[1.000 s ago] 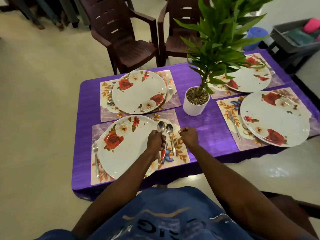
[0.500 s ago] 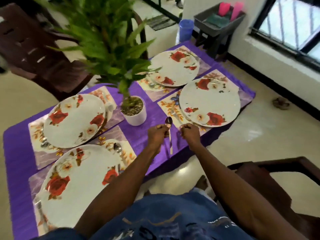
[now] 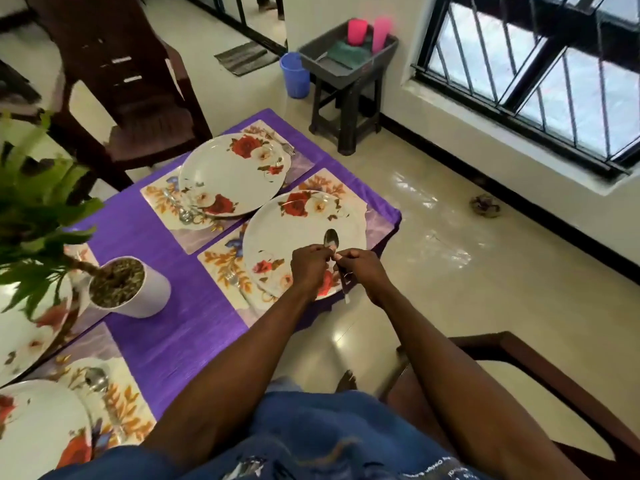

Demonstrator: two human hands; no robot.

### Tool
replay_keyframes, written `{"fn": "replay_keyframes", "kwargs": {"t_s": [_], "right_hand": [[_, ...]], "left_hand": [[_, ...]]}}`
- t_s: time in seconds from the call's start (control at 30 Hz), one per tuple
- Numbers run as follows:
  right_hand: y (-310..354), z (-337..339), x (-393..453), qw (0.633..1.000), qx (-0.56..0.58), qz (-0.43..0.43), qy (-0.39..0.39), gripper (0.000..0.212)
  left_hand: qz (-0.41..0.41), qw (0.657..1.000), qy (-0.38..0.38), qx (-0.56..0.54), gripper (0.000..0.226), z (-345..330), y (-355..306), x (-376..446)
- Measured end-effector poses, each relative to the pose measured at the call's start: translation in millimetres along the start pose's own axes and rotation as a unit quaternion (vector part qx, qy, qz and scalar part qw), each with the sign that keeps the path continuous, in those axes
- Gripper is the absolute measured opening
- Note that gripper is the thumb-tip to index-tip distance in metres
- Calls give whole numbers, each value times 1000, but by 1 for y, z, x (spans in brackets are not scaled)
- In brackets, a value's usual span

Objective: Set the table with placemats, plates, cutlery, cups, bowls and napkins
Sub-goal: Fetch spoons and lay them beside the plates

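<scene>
Head view: my left hand [image 3: 310, 268] and my right hand [image 3: 360, 271] are close together over the near edge of a rose-patterned plate [image 3: 298, 237]. Both have their fingers curled around a spoon [image 3: 330, 240]; its bowl pokes up just above my knuckles, over the plate, and the handle end shows below my right hand, past the plate's rim. The plate sits on a floral placemat [image 3: 221, 261] at the corner of the purple-covered surface [image 3: 180, 327], with a fork [image 3: 235, 282] lying on the mat to its left. Behind it is a second plate [image 3: 228, 174] on its own mat with cutlery at both sides. A white pot [image 3: 142, 292] with a green plant stands left of my arms. Beyond the surface, a grey tray [image 3: 346, 60] on a dark stool holds two pink cups [image 3: 356, 31].
</scene>
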State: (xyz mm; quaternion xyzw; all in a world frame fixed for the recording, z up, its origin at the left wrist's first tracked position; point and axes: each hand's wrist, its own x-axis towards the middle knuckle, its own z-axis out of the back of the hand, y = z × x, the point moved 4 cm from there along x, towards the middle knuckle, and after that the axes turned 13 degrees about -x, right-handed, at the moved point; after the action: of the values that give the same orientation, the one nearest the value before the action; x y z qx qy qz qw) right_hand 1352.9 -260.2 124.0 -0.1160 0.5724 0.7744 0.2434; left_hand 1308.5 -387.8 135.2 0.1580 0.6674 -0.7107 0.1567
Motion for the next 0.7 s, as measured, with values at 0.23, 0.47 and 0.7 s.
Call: {"fn": "replay_keyframes", "kwargs": {"t_s": [0.23,0.47,0.7], "right_hand": [[8,31,47,999,-35,-3,-1,15],[19,54,129,994,-88,-28,-54,9],[30,60,183,988,-145,-31,-32,7]], "left_hand": [[8,1000,26,9,17,-31,-13,35],[23,998,-35,-55,14,-36,-22,90],[57,987,-119,-96,21,-14,-16,117]]}}
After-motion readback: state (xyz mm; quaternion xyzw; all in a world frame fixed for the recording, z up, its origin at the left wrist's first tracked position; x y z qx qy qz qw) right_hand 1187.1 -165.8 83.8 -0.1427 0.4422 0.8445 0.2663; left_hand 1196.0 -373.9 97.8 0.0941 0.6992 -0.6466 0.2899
